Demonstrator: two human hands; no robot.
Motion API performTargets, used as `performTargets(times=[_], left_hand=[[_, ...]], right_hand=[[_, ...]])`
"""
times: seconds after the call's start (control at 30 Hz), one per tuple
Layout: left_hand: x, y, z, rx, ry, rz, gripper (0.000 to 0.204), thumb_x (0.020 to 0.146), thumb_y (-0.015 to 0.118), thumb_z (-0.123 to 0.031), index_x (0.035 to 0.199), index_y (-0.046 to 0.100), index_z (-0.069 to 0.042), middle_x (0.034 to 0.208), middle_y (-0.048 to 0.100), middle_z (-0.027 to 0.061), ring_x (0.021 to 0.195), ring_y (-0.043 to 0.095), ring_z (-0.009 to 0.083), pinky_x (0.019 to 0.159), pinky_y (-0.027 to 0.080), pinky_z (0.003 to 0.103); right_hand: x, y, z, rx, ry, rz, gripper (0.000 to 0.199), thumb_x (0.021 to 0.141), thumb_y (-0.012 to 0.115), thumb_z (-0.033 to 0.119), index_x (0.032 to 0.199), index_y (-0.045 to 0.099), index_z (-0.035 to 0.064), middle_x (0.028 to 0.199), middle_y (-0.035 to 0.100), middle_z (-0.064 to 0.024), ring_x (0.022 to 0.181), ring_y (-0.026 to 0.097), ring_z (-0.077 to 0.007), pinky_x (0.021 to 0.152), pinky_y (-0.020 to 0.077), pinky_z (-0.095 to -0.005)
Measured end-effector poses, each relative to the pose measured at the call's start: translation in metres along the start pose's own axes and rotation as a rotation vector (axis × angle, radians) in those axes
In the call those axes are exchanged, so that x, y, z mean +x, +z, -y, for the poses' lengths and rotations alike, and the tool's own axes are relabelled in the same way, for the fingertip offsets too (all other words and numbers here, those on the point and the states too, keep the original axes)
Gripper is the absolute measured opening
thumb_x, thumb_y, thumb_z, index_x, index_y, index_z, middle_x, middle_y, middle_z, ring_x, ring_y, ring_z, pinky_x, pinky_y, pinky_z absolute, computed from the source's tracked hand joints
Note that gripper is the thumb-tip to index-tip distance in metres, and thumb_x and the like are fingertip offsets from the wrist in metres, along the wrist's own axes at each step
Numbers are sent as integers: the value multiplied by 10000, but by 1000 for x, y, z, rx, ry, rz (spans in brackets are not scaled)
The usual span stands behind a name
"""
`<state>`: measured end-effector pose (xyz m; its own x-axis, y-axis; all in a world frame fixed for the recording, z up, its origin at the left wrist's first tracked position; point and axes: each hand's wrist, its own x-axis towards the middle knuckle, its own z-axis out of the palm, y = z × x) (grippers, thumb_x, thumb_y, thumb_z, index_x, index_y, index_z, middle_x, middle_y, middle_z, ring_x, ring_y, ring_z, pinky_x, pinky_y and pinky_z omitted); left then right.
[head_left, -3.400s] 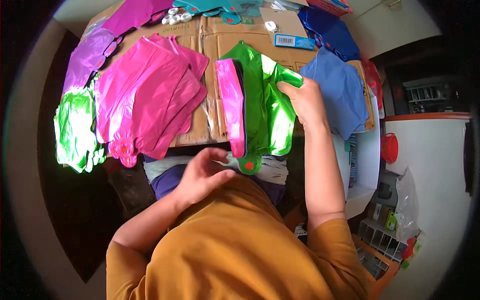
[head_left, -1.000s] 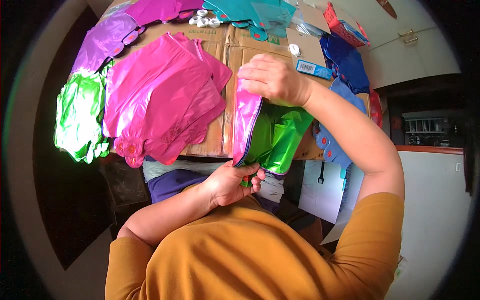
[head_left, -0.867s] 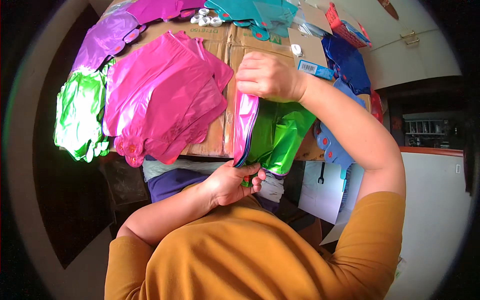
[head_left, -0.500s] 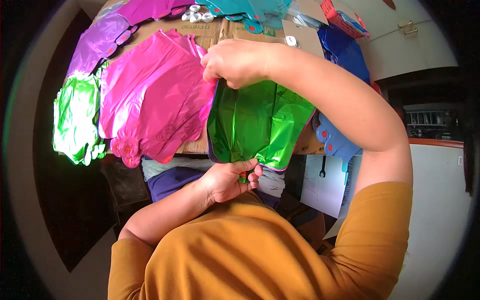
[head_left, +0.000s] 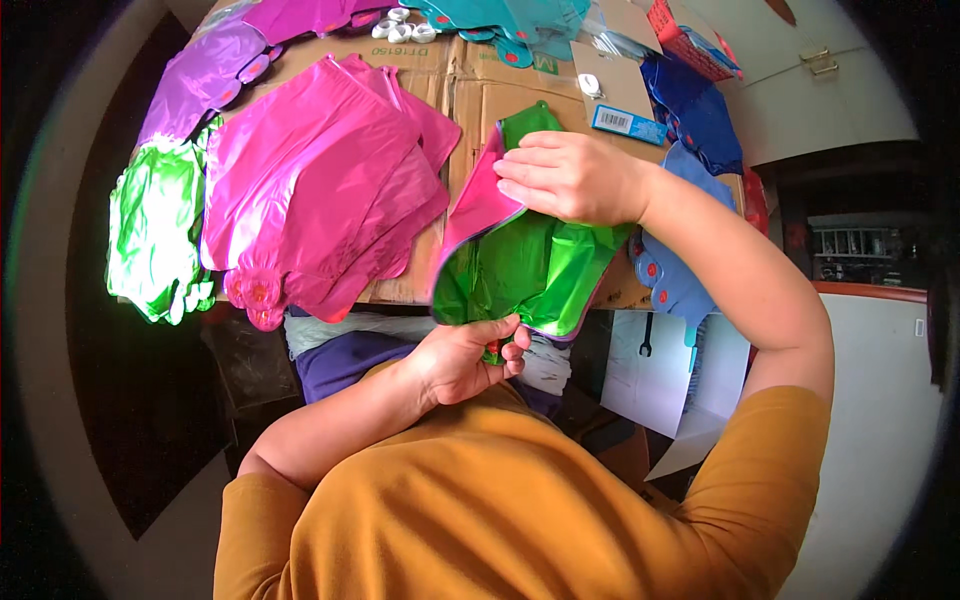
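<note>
My left hand (head_left: 470, 362) pinches the gathered lower end of a shiny green foil piece (head_left: 520, 285), close to my body. A bit of red and green shows between its thumb and fingers. A pink foil flap (head_left: 480, 198) folds across the green foil's upper left, and a pinkish-purple rim runs along its edges. The stretched, close-set fingers of my right hand (head_left: 575, 178) lie over the flap's upper part, its thumb hidden. Beyond that hand sticks up the green top end with a small tab. Left of it lies a fanned pile of pink foil pieces (head_left: 310, 180) with flower-like ends.
Cardboard (head_left: 490, 85) covers the table. Around it lie purple foil (head_left: 195, 90), bright green foil (head_left: 155, 230), teal foil (head_left: 540, 25) and blue foil (head_left: 675, 250). White rings (head_left: 403, 25), a blue-and-white box (head_left: 628, 122) and a red basket (head_left: 685, 45) stand farther back.
My right hand has moved right and slightly nearer, drawing the pink flap across the green foil. The pile's right side and the blue-and-white box now show. My left hand has hardly moved.
</note>
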<state>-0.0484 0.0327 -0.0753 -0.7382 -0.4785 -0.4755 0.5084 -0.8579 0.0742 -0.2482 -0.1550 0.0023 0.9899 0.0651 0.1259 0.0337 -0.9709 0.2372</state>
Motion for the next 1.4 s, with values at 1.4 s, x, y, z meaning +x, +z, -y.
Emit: performTargets(times=[1.4], left_hand=[[0, -4, 3, 20, 46, 2, 112, 1003, 493, -11, 1072, 575, -44, 929, 620, 108, 750, 517, 166, 727, 468, 329]], right_hand=[[-29, 3, -18, -66, -47, 45, 268, 867, 635, 127, 1084, 690, -21, 1116, 707, -127, 1053, 675, -244, 912, 544, -380]])
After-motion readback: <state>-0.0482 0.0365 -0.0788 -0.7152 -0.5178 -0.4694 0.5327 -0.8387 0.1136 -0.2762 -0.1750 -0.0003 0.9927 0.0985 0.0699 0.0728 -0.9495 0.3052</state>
